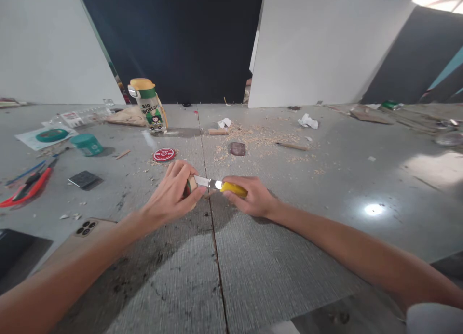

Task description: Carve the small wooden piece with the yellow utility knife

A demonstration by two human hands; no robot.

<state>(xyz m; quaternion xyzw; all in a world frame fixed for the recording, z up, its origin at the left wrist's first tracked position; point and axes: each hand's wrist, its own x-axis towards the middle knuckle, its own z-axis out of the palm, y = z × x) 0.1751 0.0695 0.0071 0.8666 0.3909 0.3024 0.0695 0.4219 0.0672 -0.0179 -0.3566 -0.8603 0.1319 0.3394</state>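
My right hand (253,194) is closed around the yellow handle of a knife (202,180). Its metal blade points left and reaches the small pale block (192,182) in my left hand (173,192). That block looks like wood with dark green and red marks; my left fingers wrap round it and hide most of it. Just beyond my left hand lies a round red tin lid (164,154). Farther off, a dark brown flat block (238,149) rests among wood shavings (253,135).
A bottle with a yellow lid (150,105) stands at the back left. Around the left side are a teal jar (87,144), a dark square block (84,179), red-handled pliers (32,187) and a phone (88,228). A thin stick (292,146) and crumpled paper (308,121) lie right of centre.
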